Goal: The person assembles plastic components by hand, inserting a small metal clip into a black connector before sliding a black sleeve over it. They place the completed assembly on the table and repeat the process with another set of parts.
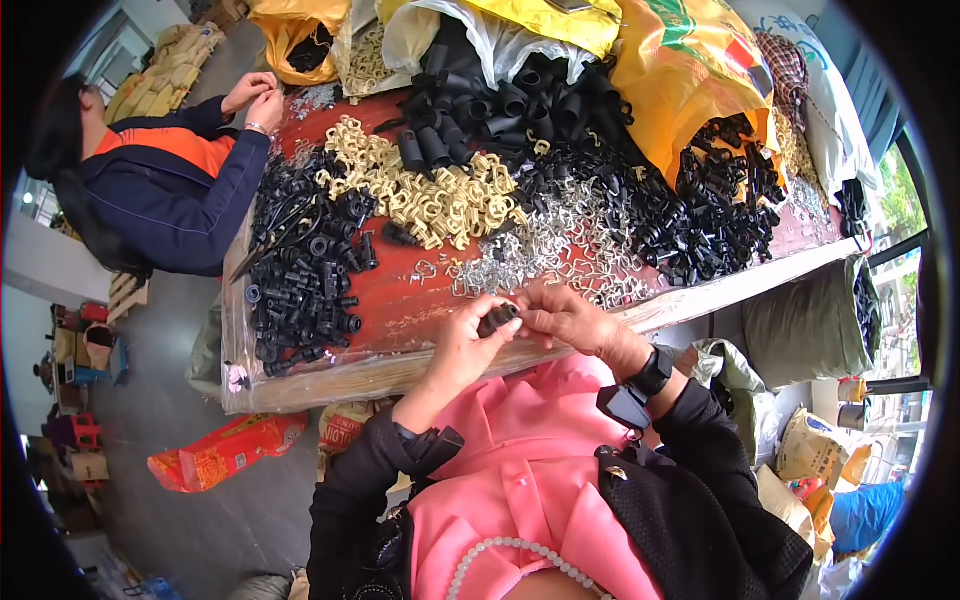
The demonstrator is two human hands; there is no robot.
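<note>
Dk tubular fitting is held btwn thumb & fingers of L hand, nr front edge of red table. Fingers of R hand are pinched narrow just beside it; whether a small pc is gripped can't be told. Silver clips are heaped beyond, w/ gold clips & blk fittings piled to L.

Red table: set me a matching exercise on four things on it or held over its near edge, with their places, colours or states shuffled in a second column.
Things:
1. Dark fitting
2. Heap of chunky rounded clips
3. Scattered small metal clips
4. Large bag at the right

Descriptions:
A. Silver-coloured
B. Orange, its mouth open by black parts
C. Between the fingers of the left hand
D. Pale yellow

Pairs: 1-C, 2-D, 3-A, 4-B
</note>
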